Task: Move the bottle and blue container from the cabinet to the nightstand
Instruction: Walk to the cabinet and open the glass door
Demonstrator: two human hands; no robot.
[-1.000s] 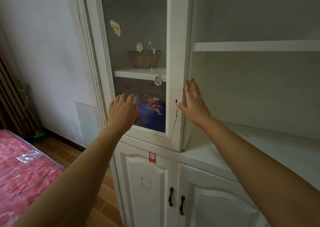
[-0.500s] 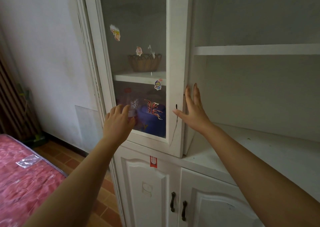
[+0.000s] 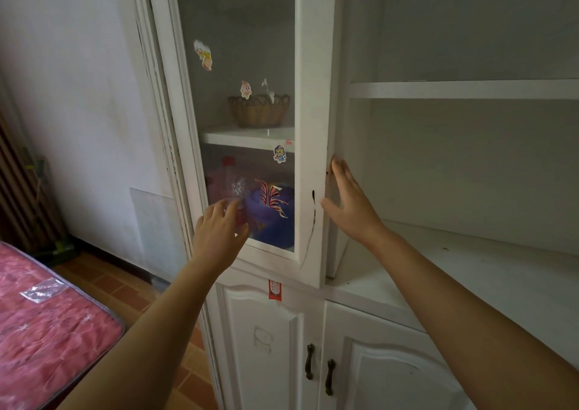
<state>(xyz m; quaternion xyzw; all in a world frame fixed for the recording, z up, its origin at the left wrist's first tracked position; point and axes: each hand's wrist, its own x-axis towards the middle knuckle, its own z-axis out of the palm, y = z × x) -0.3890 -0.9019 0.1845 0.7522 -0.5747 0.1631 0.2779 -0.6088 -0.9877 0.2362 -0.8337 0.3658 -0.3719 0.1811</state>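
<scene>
Both your hands are empty: right hand (image 3: 351,204) flat on the glass door's (image 3: 247,65) edge at frame centre, left hand (image 3: 219,231) spread before it, because bottle (image 3: 226,184) and blue container (image 3: 271,218) sit behind

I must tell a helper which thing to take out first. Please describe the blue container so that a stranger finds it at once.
Find the tall white cabinet with a glass door covered in small stickers. Look behind the glass at the lower shelf, under the shelf with the wicker basket. The blue container sits there at the right, round and deep blue; its neighbour on the left is a pinkish bottle.
</scene>
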